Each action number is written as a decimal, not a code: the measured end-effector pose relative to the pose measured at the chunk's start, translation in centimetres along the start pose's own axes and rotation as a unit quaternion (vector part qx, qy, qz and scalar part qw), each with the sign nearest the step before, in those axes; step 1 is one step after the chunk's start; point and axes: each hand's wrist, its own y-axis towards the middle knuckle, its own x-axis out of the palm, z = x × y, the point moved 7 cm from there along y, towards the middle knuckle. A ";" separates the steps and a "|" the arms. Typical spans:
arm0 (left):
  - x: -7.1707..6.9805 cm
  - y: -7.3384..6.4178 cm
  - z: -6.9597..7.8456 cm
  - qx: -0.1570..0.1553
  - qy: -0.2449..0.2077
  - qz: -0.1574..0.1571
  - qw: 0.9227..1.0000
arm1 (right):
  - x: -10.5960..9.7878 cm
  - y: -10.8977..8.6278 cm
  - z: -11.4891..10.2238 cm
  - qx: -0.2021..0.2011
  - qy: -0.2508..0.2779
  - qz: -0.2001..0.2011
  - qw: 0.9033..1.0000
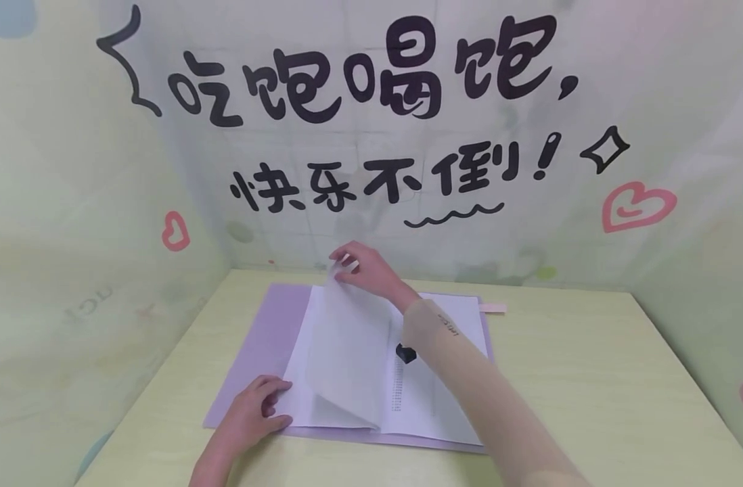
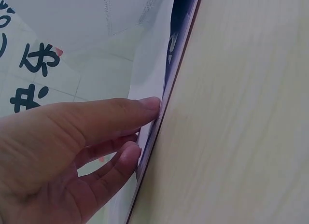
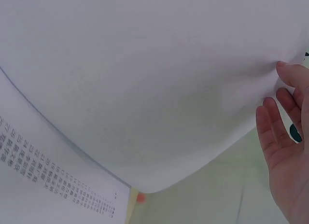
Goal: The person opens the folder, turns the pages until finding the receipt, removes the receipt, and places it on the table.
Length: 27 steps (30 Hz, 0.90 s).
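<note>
A book with white pages (image 1: 457, 419) and a lilac cover (image 1: 268, 325) lies spread on the table. My right hand (image 1: 368, 270) pinches the far corner of a page (image 1: 350, 345), which stands lifted and curved over the left side. In the right wrist view, thumb and forefinger meet at the edge of that page (image 3: 145, 89), with the other fingers loosely bent. My left hand (image 1: 252, 412) rests at the near left corner. Its thumb (image 2: 149, 105) touches the book's near edge, and its fingers lie on the pages. Rows of printed text (image 3: 48, 171) show on the right-hand page.
A pink tab (image 1: 493, 308) sticks out past the cover's right side. The pale wooden table (image 1: 591, 379) meets printed cloth walls at the back and sides. Large black characters (image 1: 377, 81) and a pink heart (image 1: 638, 206) mark the back wall.
</note>
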 end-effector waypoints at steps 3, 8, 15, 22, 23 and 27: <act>0.0 0.0 -0.2 0.000 0.000 -0.001 1.000 | 1.1 0.1 0.2 0.001 0.003 -0.005 1.000; 0.0 0.0 -0.4 -0.002 -0.009 -0.009 1.000 | 3.0 0.2 0.6 0.012 -0.021 -0.026 0.999; -0.1 -0.2 -0.6 -0.022 -0.025 -0.010 0.999 | 5.8 -0.2 1.8 0.031 -0.051 -0.067 0.996; -0.2 -0.5 -0.4 -0.030 -0.029 -0.008 0.999 | 8.0 -1.1 3.2 0.049 -0.091 -0.104 0.989; -0.2 -0.4 -0.4 -0.033 -0.034 -0.013 0.999 | 8.3 -1.2 3.3 0.052 -0.093 -0.107 0.988; 0.1 -0.3 -0.6 -0.056 -0.056 -0.038 0.996 | 9.1 -1.7 3.6 0.057 -0.097 -0.118 0.987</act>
